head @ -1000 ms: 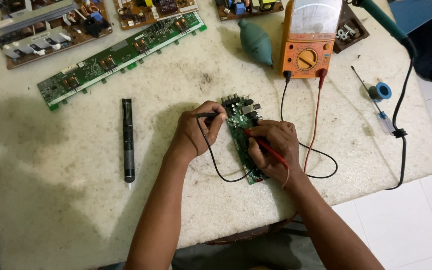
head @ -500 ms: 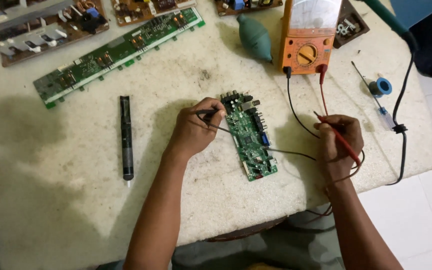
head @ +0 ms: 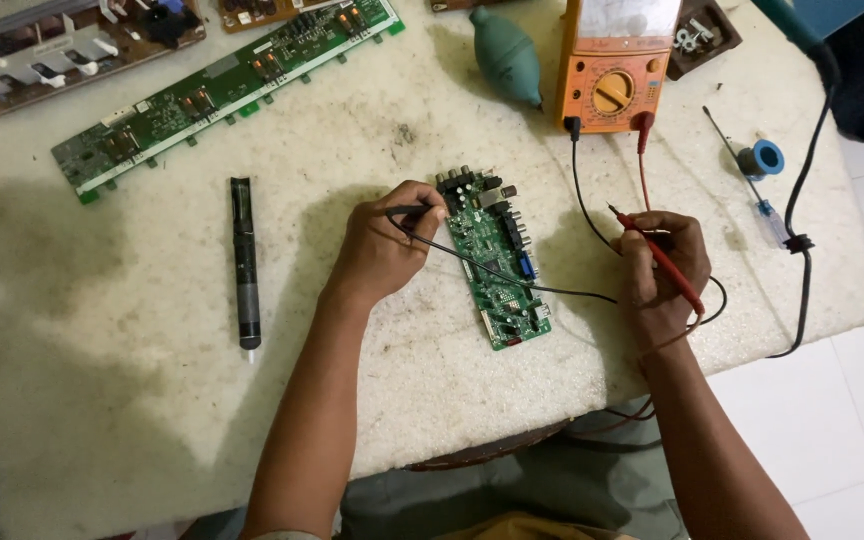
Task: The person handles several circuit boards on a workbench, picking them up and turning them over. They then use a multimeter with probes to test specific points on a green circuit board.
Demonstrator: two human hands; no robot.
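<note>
A small green circuit board (head: 497,265) lies on the white worktable (head: 102,400). My left hand (head: 382,248) grips the black probe (head: 408,212), whose tip rests at the board's upper left edge. My right hand (head: 662,270) holds the red probe (head: 657,258) off to the right of the board, tip pointing up and left above the table. Both leads run to the orange multimeter (head: 614,75) at the back.
A long green board (head: 222,85) and brown boards (head: 62,45) lie at the back left. A black desoldering pump (head: 244,262) lies left of my arm. A teal blower bulb (head: 507,55), a solder spool (head: 762,158), a screwdriver (head: 752,190) and a black cable (head: 804,240) sit to the right.
My right hand has lifted the red probe off the small board and moved it to the right, away from the board. My left hand stays with the black probe.
</note>
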